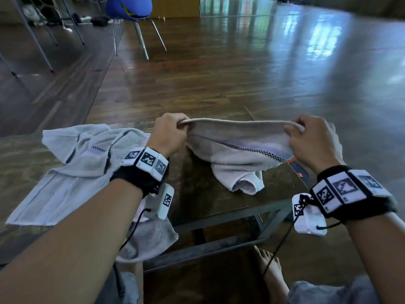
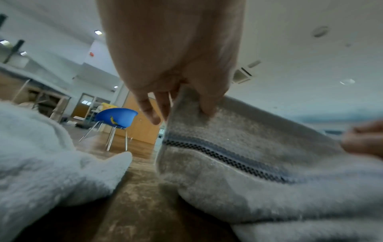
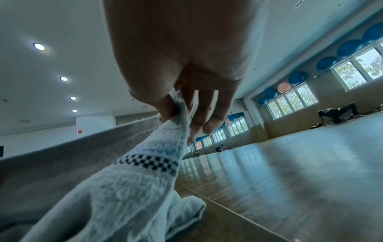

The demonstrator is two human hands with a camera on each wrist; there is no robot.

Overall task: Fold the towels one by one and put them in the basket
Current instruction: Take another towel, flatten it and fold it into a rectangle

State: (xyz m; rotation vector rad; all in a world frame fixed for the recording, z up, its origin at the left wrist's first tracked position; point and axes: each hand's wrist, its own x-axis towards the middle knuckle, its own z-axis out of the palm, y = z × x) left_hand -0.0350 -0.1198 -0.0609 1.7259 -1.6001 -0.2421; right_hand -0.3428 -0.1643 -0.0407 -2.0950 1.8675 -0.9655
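Observation:
A pale towel with a black checkered band [image 1: 238, 148] hangs stretched between both hands above the glass table [image 1: 197, 194], its lower end crumpled on the tabletop. My left hand [image 1: 173, 128] pinches its left top corner, thumb against fingers [image 2: 207, 108]. My right hand [image 1: 306, 137] pinches the right top corner, and in the right wrist view the thumb [image 3: 165, 113] presses the cloth [image 3: 128, 188] against the fingers. A second light grey towel [image 1: 76, 163] lies rumpled on the table to the left, seen close up as towel [image 2: 41, 163] in the left wrist view. No basket is in view.
A third towel [image 1: 149, 240] hangs over the table's near edge under my left forearm. The metal table frame [image 1: 219, 220] and a bare foot [image 1: 271, 273] show below. A blue chair [image 1: 129, 7] stands far back on the wooden floor. An orange-and-dark object [image 1: 295, 165] sits behind the held towel.

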